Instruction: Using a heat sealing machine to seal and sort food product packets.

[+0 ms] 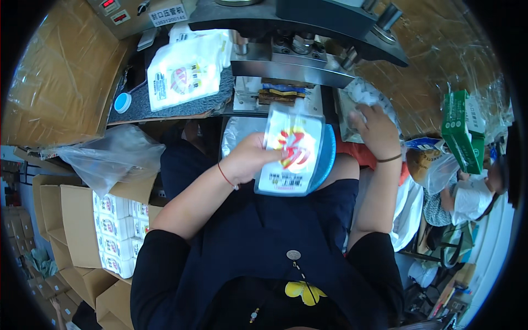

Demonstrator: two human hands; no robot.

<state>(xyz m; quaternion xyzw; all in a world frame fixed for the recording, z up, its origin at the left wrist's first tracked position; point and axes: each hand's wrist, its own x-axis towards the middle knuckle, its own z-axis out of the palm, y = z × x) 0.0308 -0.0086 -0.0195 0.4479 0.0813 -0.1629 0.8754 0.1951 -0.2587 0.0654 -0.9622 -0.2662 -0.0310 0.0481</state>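
My left hand (250, 159) is closed on a flat white plastic pouch (294, 154) with a red and yellow print, its thumb across the front. The pouch is upright over my lap, before the machine's metal plate (240, 99). A blue rounded object (330, 157) shows partly behind it. At the right of the machine, my right hand (378, 132) reaches over a grey tray (345, 110) beside crumpled clear plastic (366, 91). Its fingers are bent and apart, with nothing visible in them; the tips are partly hidden.
A stack of white pouches (184, 77) lies left on a grey mat (212, 98), near a blue-and-white cap (122, 103). The press (297, 69) overhangs the bench. An open carton (77, 225) with packed pouches stands lower left. A green box (461, 132) sits right; another person (467, 195) is beyond.
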